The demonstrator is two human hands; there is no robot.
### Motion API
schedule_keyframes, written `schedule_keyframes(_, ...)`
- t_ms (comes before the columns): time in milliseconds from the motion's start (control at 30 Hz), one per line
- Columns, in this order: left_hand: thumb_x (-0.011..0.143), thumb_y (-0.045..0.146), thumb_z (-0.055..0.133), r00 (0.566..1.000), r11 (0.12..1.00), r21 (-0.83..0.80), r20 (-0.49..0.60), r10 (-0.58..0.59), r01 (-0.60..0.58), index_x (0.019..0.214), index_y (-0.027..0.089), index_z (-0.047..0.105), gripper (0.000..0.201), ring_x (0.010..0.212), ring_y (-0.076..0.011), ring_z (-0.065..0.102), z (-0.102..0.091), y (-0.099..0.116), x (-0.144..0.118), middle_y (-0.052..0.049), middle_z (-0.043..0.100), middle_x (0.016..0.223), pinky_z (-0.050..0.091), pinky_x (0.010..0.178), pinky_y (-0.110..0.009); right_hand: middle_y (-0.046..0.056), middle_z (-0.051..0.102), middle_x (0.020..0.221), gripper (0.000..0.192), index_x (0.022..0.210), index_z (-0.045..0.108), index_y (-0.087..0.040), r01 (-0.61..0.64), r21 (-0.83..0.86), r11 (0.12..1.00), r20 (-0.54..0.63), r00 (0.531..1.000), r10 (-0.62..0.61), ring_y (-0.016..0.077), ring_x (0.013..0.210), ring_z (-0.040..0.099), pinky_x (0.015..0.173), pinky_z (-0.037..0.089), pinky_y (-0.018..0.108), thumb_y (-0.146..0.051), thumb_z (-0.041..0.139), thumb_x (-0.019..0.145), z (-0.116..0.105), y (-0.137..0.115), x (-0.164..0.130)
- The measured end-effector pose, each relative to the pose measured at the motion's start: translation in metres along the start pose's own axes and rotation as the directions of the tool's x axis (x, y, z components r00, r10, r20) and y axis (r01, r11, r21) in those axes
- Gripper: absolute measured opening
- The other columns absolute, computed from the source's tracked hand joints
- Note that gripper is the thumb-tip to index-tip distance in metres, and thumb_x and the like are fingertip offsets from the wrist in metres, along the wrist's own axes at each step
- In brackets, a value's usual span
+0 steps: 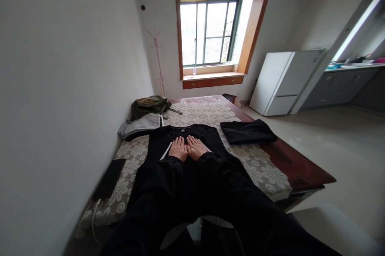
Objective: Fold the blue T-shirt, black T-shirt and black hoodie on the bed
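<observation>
A black T-shirt (192, 129) lies spread out on the table, its neckline toward the far side. Flat on its chest rest my left hand (178, 149) and my right hand (196, 148), side by side with the thumbs close together. Both hands have their fingers stretched out and hold nothing. Pale stripes of the shirt's print show beside each hand; the rest of the print is hidden under them. My dark sleeves cover much of the shirt's lower part.
A floral tablecloth (273, 173) covers much of the wooden table (300, 163). Folded dark clothing (248, 131) lies at right, grey clothing (141, 124) and a green backpack (150, 104) at left along the wall. A black tablet-like device (110, 179) has a white cable (94, 218) plugged in.
</observation>
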State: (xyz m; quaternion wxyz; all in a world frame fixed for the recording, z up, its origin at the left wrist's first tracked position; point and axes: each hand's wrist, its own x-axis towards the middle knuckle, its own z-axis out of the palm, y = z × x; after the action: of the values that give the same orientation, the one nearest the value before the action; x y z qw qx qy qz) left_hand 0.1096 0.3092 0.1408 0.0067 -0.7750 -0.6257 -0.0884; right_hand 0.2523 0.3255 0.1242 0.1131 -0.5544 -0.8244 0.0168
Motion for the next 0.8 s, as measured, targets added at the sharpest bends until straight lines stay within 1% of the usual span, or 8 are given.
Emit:
schedule_keyframes(200, 0.102, 0.034, 0.031, 1.0, 1.0, -0.009, 0.014, 0.017, -0.017, 0.161, 0.01, 0.038, 0.064, 0.157, -0.026, 0.031, 0.001, -0.002, -0.004, -0.012, 0.036, 0.169, 0.026, 0.128, -0.044, 0.013, 0.028, 0.17, 0.063, 0.161, 0.039, -0.007, 0.012, -0.009, 1.0, -0.005, 1.0, -0.012, 0.0256, 0.16, 0.021, 0.13, 0.022, 0.045, -0.03, 0.028, 0.104, 0.001, -0.002, -0.008)
schedule_keyframes(400, 0.102, 0.032, 0.032, 1.0, 1.0, -0.013, 0.016, 0.012, -0.012, 0.162, 0.014, 0.037, 0.063, 0.158, -0.0272, 0.031, 0.001, 0.0, -0.012, -0.011, 0.037, 0.169, 0.027, 0.128, -0.046, 0.015, 0.028, 0.169, 0.064, 0.158, 0.042, -0.001, -0.002, -0.014, 1.0, -0.015, 1.0, 0.001, 0.0273, 0.158, 0.025, 0.129, 0.023, 0.043, -0.03, 0.03, 0.103, 0.0, -0.006, -0.016)
schedule_keyframes(667, 0.103, 0.035, 0.031, 1.0, 1.0, -0.018, 0.027, 0.004, -0.004, 0.161, 0.01, 0.038, 0.064, 0.158, -0.028, 0.029, -0.002, 0.002, -0.021, -0.012, 0.033, 0.171, 0.024, 0.13, -0.045, 0.014, 0.032, 0.168, 0.064, 0.158, 0.043, -0.002, -0.015, -0.014, 1.0, -0.034, 0.999, 0.014, 0.0267, 0.159, 0.025, 0.129, 0.023, 0.042, -0.03, 0.031, 0.102, 0.0, -0.01, -0.023)
schedule_keyframes(800, 0.103, 0.035, 0.03, 1.0, 1.0, -0.023, 0.028, 0.003, -0.002, 0.162, 0.012, 0.038, 0.063, 0.158, -0.0268, 0.03, -0.003, 0.003, -0.022, -0.011, 0.034, 0.17, 0.026, 0.129, -0.045, 0.015, 0.033, 0.168, 0.063, 0.157, 0.044, -0.002, -0.019, -0.016, 1.0, -0.045, 0.999, 0.018, 0.0269, 0.158, 0.027, 0.129, 0.023, 0.042, -0.031, 0.032, 0.102, -0.001, -0.01, -0.023)
